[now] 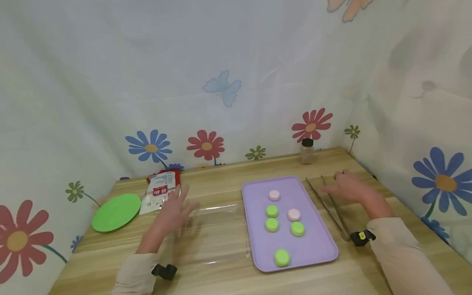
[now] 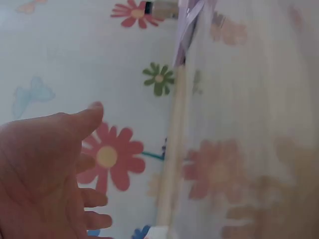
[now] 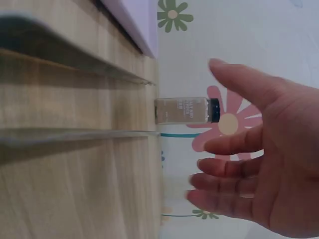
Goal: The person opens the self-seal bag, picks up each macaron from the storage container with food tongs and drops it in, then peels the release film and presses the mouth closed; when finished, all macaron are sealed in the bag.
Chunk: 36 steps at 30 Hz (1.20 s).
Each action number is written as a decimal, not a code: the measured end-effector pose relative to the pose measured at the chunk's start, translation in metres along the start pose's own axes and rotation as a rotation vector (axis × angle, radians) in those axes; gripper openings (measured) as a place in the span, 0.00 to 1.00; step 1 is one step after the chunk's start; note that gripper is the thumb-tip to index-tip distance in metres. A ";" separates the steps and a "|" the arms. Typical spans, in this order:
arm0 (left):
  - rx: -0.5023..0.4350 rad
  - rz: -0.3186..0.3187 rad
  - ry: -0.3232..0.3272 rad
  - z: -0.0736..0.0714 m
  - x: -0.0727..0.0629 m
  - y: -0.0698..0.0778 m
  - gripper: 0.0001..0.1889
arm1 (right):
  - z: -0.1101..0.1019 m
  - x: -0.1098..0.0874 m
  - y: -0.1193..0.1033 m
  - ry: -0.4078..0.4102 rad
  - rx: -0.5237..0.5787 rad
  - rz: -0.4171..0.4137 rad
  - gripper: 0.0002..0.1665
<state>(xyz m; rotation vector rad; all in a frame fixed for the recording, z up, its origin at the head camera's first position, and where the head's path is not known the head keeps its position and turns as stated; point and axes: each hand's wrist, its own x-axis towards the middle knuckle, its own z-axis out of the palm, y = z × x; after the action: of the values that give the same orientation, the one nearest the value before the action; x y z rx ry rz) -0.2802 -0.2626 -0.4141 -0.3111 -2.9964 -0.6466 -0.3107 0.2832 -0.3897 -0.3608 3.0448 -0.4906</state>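
My left hand (image 1: 173, 215) hovers with spread fingers over the left side of a clear, shiny rectangular sheet or board (image 1: 221, 233). In the left wrist view the left hand (image 2: 45, 169) holds nothing. Beside the tongs (image 1: 324, 205), my right hand (image 1: 350, 188) is raised above the table, its fingers extended and apart from them in the right wrist view. A lilac tray (image 1: 317, 250) lies between the hands, bearing several green macarons (image 1: 282, 257) and two pale pink macarons (image 1: 293, 214).
Toward the back right stands a clear jar with a black lid (image 1: 307, 151). A green plate (image 1: 116, 213) sits at the left edge, next to a red and white packet (image 1: 158, 192). Flowered curtain (image 1: 221, 135) surrounds the wooden table (image 1: 214, 278).
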 end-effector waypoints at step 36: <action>-0.065 0.221 -0.176 0.074 -0.018 0.070 0.29 | 0.023 0.011 0.012 -0.293 0.042 0.040 0.34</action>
<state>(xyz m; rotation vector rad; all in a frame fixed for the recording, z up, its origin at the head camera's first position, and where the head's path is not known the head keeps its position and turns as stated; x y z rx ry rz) -0.2496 -0.1730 -0.4557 -0.7268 -3.0435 -0.7292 -0.3220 0.2848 -0.4154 -0.3356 2.7495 -0.4539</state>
